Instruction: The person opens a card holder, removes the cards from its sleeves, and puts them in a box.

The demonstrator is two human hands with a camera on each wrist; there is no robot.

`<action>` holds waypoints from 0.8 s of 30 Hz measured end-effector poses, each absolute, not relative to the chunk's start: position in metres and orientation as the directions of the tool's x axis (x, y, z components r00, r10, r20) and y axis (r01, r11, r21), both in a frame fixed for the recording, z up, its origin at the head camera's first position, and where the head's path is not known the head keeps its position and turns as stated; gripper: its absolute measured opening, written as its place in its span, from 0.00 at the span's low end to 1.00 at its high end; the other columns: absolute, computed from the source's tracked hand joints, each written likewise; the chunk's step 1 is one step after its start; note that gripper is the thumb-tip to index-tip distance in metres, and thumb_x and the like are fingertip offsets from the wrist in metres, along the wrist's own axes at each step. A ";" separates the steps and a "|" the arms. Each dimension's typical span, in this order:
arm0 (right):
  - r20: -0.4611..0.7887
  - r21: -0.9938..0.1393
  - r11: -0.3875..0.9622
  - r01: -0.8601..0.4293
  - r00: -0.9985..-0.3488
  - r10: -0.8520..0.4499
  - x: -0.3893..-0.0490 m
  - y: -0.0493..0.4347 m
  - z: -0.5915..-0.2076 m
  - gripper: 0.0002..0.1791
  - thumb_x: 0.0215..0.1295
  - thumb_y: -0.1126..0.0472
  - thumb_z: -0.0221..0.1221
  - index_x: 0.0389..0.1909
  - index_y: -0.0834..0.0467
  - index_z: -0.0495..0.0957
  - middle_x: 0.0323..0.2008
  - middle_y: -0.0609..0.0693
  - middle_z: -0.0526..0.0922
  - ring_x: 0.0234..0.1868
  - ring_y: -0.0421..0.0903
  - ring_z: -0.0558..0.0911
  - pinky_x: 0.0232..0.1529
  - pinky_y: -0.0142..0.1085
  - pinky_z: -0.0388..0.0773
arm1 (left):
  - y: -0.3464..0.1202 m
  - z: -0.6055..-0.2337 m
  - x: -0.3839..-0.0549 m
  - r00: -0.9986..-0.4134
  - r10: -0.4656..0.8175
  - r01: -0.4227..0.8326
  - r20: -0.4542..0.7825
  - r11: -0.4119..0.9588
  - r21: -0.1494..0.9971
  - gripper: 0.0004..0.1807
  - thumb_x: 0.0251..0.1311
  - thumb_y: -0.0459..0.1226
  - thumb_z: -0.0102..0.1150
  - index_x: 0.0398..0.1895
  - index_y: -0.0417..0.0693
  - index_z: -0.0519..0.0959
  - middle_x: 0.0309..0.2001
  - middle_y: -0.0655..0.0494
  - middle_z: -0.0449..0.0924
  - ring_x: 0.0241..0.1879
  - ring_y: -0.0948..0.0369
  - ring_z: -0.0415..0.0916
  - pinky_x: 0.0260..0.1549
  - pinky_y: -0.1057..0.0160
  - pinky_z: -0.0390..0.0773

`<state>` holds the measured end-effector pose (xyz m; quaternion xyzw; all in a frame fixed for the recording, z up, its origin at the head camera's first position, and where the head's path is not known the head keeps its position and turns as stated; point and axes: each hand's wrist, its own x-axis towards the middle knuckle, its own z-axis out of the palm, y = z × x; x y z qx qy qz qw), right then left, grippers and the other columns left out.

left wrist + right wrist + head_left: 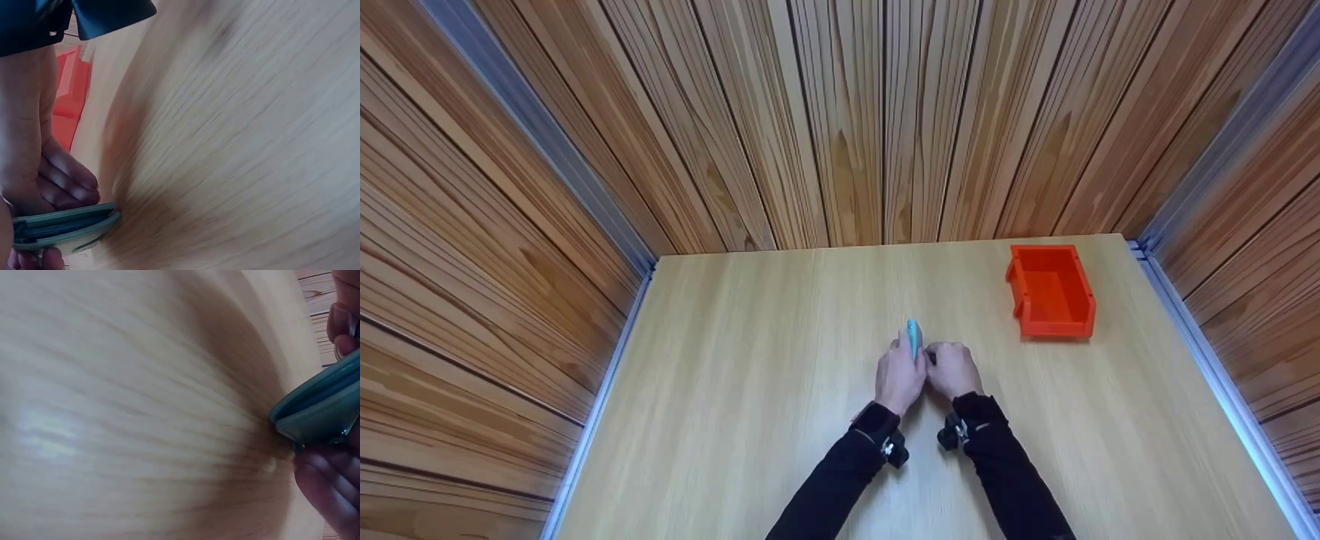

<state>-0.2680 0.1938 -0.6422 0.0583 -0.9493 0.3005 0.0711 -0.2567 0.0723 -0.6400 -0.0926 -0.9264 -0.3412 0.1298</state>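
Observation:
Near the middle of the tabletop, both hands are on a small teal wallet [913, 337]. The left hand [898, 376] grips it between thumb and fingers, and it stands on edge. Close on the other side, the right hand [954, 367] has curled fingers at the wallet's face; what exactly its fingertips pinch is hidden. In the left wrist view the wallet [67, 226] shows a narrow gap between two rounded edges, dark inside. The right wrist view shows the same wallet [326, 417] from its near end, with fingers against it.
An orange-red plastic bin [1055, 330] stands at the back right of the light wooden table [750, 360]. Wood-plank walls [840, 135] with metal corner rails [1222, 352] enclose the table at the back and sides.

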 end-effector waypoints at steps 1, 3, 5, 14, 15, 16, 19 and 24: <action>0.183 -0.550 0.820 -0.159 -0.981 -0.067 -0.268 0.194 -0.642 0.12 0.65 0.66 0.64 0.21 0.59 0.82 0.18 0.47 0.76 0.23 0.45 0.73 0.30 0.43 0.73 | 0.072 -0.640 -0.257 -0.946 0.081 0.267 0.315 0.749 0.607 0.15 0.71 0.37 0.58 0.54 0.37 0.74 0.36 0.44 0.84 0.34 0.49 0.85 0.32 0.55 0.83; 0.205 -0.534 0.828 -0.170 -0.976 -0.068 -0.269 0.193 -0.642 0.13 0.64 0.66 0.65 0.19 0.59 0.81 0.17 0.46 0.76 0.22 0.45 0.72 0.29 0.43 0.73 | 0.072 -0.641 -0.257 -0.942 0.075 0.269 0.326 0.749 0.605 0.14 0.71 0.36 0.59 0.53 0.37 0.74 0.35 0.44 0.84 0.33 0.49 0.85 0.31 0.56 0.82; 0.217 -0.523 0.833 -0.181 -0.973 -0.075 -0.270 0.193 -0.641 0.14 0.64 0.65 0.66 0.18 0.59 0.80 0.17 0.47 0.77 0.22 0.45 0.73 0.29 0.44 0.73 | 0.072 -0.642 -0.258 -0.944 0.075 0.266 0.321 0.749 0.607 0.14 0.71 0.36 0.59 0.53 0.37 0.73 0.36 0.43 0.84 0.34 0.49 0.85 0.32 0.56 0.82; 0.257 -0.469 0.851 -0.235 -0.959 -0.123 -0.271 0.192 -0.640 0.14 0.58 0.70 0.66 0.14 0.60 0.79 0.16 0.51 0.81 0.22 0.52 0.79 0.30 0.49 0.76 | 0.072 -0.643 -0.259 -0.954 0.085 0.248 0.286 0.761 0.600 0.14 0.71 0.35 0.59 0.54 0.38 0.72 0.39 0.43 0.84 0.37 0.49 0.86 0.35 0.57 0.84; 0.264 -0.462 0.853 -0.241 -0.956 -0.127 -0.271 0.192 -0.640 0.14 0.57 0.70 0.66 0.14 0.60 0.79 0.16 0.52 0.81 0.22 0.53 0.80 0.31 0.49 0.76 | 0.072 -0.643 -0.259 -0.956 0.083 0.244 0.282 0.761 0.601 0.14 0.71 0.35 0.59 0.54 0.38 0.72 0.40 0.43 0.84 0.38 0.49 0.86 0.36 0.56 0.84; 0.272 -0.455 0.855 -0.248 -0.953 -0.131 -0.271 0.192 -0.640 0.14 0.56 0.70 0.66 0.13 0.60 0.79 0.16 0.52 0.81 0.22 0.54 0.80 0.31 0.50 0.76 | 0.071 -0.643 -0.258 -0.957 0.083 0.241 0.280 0.763 0.600 0.15 0.71 0.35 0.59 0.55 0.38 0.72 0.40 0.43 0.84 0.38 0.49 0.86 0.36 0.56 0.84; 0.297 -0.435 0.861 -0.263 -0.945 -0.139 -0.271 0.191 -0.641 0.15 0.54 0.71 0.66 0.11 0.60 0.76 0.15 0.52 0.80 0.21 0.55 0.80 0.30 0.50 0.75 | 0.070 -0.643 -0.258 -0.956 0.079 0.238 0.283 0.771 0.590 0.17 0.70 0.35 0.60 0.57 0.38 0.72 0.40 0.43 0.84 0.37 0.49 0.86 0.35 0.56 0.84; 0.336 -0.431 0.857 -0.284 -0.931 -0.140 -0.273 0.190 -0.641 0.17 0.53 0.71 0.67 0.09 0.60 0.74 0.13 0.53 0.79 0.19 0.56 0.79 0.28 0.51 0.74 | 0.069 -0.643 -0.259 -0.956 0.084 0.238 0.283 0.786 0.571 0.18 0.70 0.35 0.60 0.58 0.38 0.71 0.39 0.43 0.84 0.36 0.49 0.86 0.33 0.56 0.83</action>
